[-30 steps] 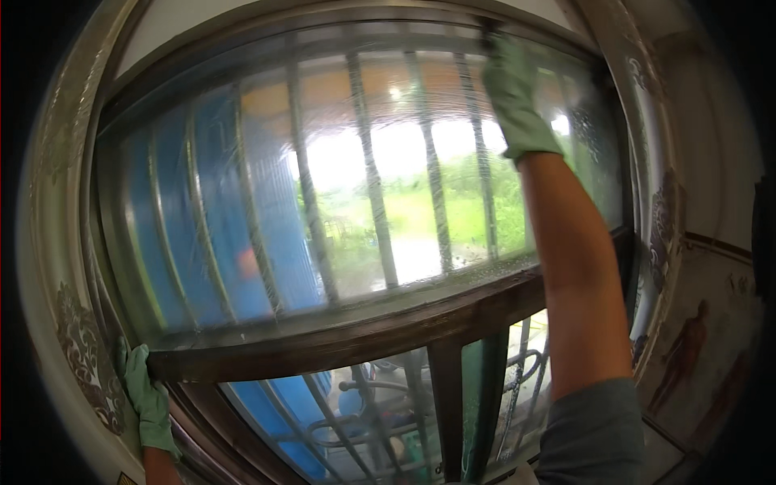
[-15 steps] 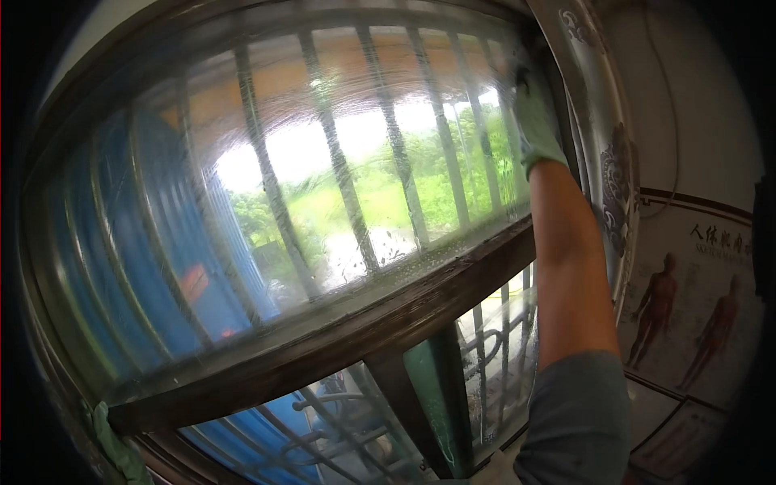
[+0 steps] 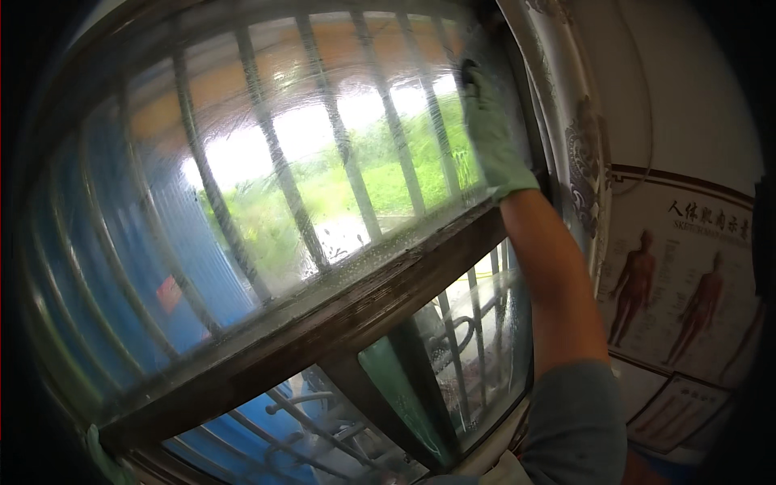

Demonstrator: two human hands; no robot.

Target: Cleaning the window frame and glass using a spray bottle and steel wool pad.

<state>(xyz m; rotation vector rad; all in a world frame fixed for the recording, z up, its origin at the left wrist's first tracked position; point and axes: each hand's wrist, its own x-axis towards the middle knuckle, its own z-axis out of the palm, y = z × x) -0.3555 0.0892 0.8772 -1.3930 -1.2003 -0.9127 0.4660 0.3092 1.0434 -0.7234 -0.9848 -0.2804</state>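
Observation:
My right hand (image 3: 489, 129), in a pale green glove, reaches up to the right end of the wet, streaked upper window pane (image 3: 307, 153). Its fingers are closed near a dark item by the frame, too dim to make out. At the lower left, a sliver of my gloved left hand (image 3: 105, 457) shows beside the end of the dark brown window rail (image 3: 242, 364); its fingers are too hidden to judge. Metal bars, blue corrugated sheeting and greenery show through the glass.
Below the rail are smaller panes with a curled metal grille (image 3: 469, 339). An ornate casing (image 3: 582, 170) borders the window on the right. Anatomy posters (image 3: 671, 291) hang on the wall beside it, with a cord (image 3: 647, 121) above them.
The view has swung right and tilted, showing more of the posters. My right hand has moved toward the pane's right edge and slightly down. Less of my left hand is visible.

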